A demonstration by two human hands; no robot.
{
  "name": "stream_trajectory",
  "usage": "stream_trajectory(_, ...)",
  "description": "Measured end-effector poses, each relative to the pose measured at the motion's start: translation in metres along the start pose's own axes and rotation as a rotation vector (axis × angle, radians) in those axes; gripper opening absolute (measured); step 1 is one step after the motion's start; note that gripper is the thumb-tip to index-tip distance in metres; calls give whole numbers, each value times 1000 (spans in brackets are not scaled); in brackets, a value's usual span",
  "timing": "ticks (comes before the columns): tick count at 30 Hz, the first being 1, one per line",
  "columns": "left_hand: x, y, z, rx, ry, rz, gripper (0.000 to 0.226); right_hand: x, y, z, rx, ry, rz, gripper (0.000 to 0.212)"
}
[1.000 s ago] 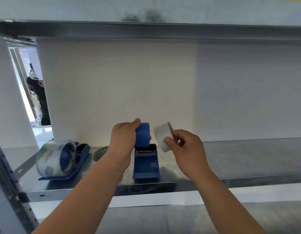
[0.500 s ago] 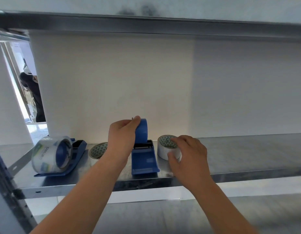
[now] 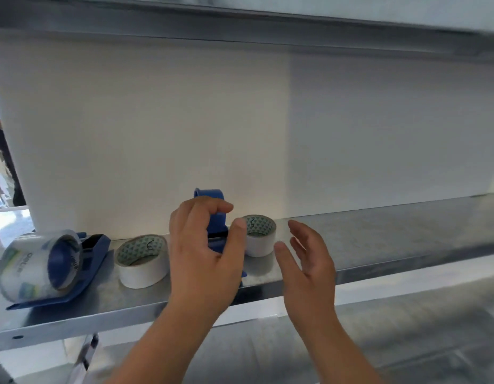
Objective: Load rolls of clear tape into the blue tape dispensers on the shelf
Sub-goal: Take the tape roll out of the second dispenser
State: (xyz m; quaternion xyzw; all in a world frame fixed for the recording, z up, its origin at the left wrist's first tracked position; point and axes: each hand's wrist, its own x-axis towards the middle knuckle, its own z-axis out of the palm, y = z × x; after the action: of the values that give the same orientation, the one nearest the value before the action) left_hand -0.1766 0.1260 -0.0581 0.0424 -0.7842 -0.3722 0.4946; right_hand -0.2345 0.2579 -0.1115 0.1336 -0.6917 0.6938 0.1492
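Metal shelf point(image 3: 378, 234), head view. Two blue tape dispensers on it. The left dispenser point(image 3: 82, 270) sits at the far left, near the front lip, and carries a roll of clear tape point(image 3: 27, 268) with printed label, mounted on its blue hub. The middle dispenser point(image 3: 215, 217) has no roll on it; its blue hub stands up behind the left hand point(image 3: 204, 261), and most of its base is hidden by that hand. Left hand is in front of this dispenser, fingers curled, thumb tip at the dispenser's right side and index finger bent across the hub; whether it actually grips the plastic or is just touching it cannot be told. Two white rolls with green-patterned cores lie flat on the shelf: the larger-looking one point(image 3: 142, 260) between the two dispensers, the other point(image 3: 259, 235) just to the right of the middle dispenser, close to the left thumb. Right hand point(image 3: 306, 259) is open, palm facing left, fingers spread and loose, holding nothing; it hovers near the right white roll but apart from it. White wall panel point(image 3: 185, 134) behind the shelf; an upper shelf point(image 3: 240, 26) overhead.
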Motion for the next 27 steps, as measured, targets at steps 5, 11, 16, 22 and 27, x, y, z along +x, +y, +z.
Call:
stream_trajectory(5,-8,19,10,130,78,354,20,-3,-16,-10,178,-31,84,34)
stream_trajectory(11,2,0,30,335,6,125,25,-3,-6,-28,-9,-81,142,45)
stream_trajectory(16,7,-18,25,235,30,125,30,-9,-3,-20,-196,-129,74,42)
stream_trajectory(22,10,-23,7,117,33,119,56,-12,-3,-8,-167,-110,82,28)
stream_trajectory(27,15,-32,-5,67,83,146,61,-18,-9,11,-128,-232,51,25)
